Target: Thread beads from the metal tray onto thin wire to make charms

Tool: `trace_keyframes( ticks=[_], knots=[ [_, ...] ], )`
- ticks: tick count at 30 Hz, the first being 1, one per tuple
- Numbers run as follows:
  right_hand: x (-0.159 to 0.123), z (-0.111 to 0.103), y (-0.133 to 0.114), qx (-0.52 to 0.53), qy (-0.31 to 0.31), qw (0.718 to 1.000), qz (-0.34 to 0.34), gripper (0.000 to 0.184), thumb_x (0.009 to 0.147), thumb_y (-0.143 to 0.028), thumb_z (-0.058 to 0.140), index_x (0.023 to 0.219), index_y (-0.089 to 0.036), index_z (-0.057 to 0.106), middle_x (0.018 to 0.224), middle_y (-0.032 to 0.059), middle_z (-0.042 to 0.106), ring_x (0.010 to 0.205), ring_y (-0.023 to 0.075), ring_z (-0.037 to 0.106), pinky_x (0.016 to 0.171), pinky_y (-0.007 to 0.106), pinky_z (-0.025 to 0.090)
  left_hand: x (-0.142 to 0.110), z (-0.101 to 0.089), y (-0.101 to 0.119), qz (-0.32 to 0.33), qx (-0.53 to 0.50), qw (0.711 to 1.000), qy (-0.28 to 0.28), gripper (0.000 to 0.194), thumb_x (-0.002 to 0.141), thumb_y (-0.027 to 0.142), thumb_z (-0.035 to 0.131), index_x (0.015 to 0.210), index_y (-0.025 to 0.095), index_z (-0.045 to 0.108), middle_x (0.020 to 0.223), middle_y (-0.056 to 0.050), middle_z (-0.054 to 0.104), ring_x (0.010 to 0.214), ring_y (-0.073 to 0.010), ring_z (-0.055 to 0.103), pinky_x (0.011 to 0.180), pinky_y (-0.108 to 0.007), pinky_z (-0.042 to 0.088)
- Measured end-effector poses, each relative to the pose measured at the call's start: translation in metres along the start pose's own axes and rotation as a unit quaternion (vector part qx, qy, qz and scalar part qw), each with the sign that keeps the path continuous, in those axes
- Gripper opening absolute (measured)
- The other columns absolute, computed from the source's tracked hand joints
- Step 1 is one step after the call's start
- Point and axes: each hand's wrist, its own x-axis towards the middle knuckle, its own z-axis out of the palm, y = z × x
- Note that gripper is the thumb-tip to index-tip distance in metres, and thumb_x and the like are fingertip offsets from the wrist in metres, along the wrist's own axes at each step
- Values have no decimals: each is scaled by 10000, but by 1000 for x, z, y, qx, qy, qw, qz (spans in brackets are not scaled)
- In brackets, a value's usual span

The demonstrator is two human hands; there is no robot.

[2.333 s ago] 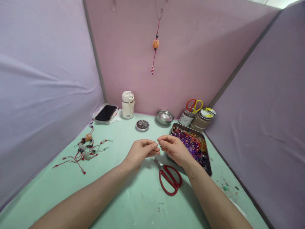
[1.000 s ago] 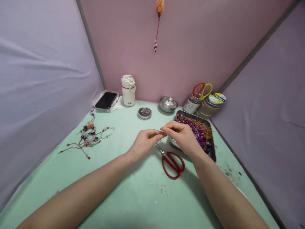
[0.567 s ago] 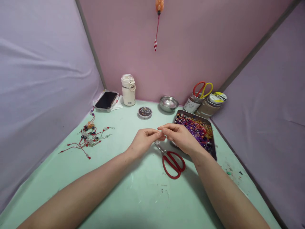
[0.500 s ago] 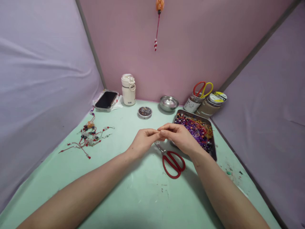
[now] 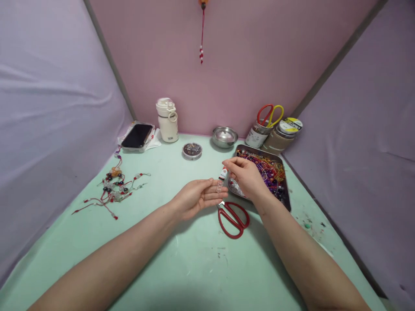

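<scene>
My left hand (image 5: 199, 196) is palm up with its fingers stretched out. A few small clear beads (image 5: 219, 186) lie on those fingers, close to the tips. Just above and to the right, my right hand (image 5: 244, 175) has thumb and forefinger pinched together; whatever is between them is too fine to make out. Red-handled scissors (image 5: 234, 219) lie on the table below both hands, their blades partly hidden under my left fingertips. Behind my right hand is a dark tray (image 5: 288, 201) of mixed beads and coloured threads.
A round clear-lidded case (image 5: 192, 151), a metal bowl (image 5: 225, 137), a white bottle (image 5: 167, 121) and a phone (image 5: 138, 136) stand along the back. Two jars (image 5: 257, 134) are at the right rear. Beaded red cords (image 5: 113, 188) lie on the left. A small red-and-white object (image 5: 223, 172) sits beside the tray.
My hands, pinched together before, have come apart. My left hand has turned palm up and opened, showing the clear beads; my right hand has lifted slightly away. The view has shifted a little.
</scene>
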Motion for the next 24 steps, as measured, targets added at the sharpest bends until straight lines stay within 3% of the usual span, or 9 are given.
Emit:
trace_keyframes(
  ticks=[8, 24],
  knots=[
    [1, 0, 0, -4, 0, 1000, -6, 229, 656, -376, 730, 690, -163, 653, 643, -18, 539, 535, 85, 405, 518, 253, 323, 0, -1, -2, -1, 37, 999, -14, 300, 748, 125, 695, 1041, 108, 630, 1119, -140, 683, 992, -193, 666, 938, -299, 513],
    [-4, 2, -5, -16, -22, 999, -18, 255, 677, -410, 709, 724, -167, 649, 616, -22, 510, 538, 88, 400, 503, 232, 373, 2, -2, -3, 7, 62, 998, -3, 240, 748, 182, 709, 977, 120, 670, 1068, -139, 703, 930, -179, 685, 936, -309, 509]
  ],
)
